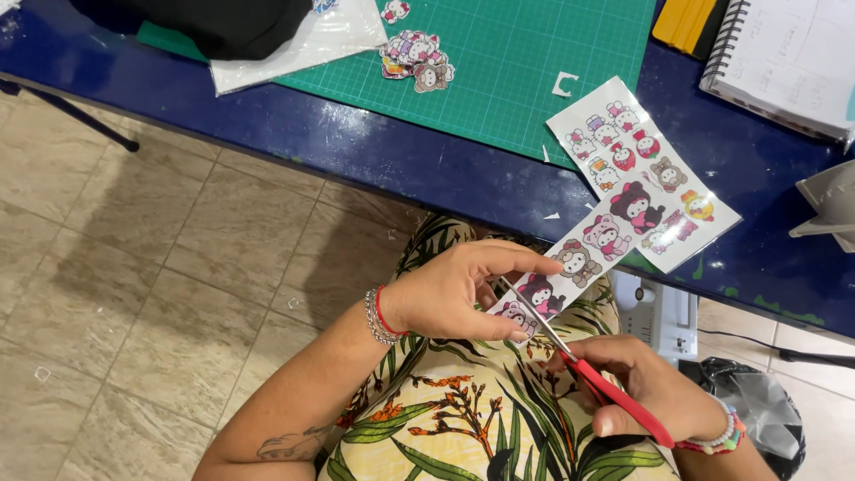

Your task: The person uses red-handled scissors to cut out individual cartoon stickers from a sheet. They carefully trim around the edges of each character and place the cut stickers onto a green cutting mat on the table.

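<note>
Red-handled scissors point(588, 379) gripped in our right hand point(646, 383) cut a sticker strip point(570, 267) pinched by left hand point(459, 289) fingers over our lap, so any wobble could nick a character.

The sticker strip point(570, 267) held in the left hand point(454, 289) is thin paper with a faint sheen, printed in colour. The scissors point(583, 374) in the right hand point(646, 383) have bare metal blades and smooth red plastic handles. A larger sticker sheet point(641, 169) on the desk point(374, 151) looks like the same slightly glossy paper. The desk top is dark blue and glossy, scuffed and catching light. The cutting mat point(525, 62) is matt green, probably rubbery plastic. A clear plastic sleeve point(294, 44) shines beside black cloth point(223, 27). The floor point(134, 267) is matt beige tile. The dress point(463, 419) is printed cloth.
</note>
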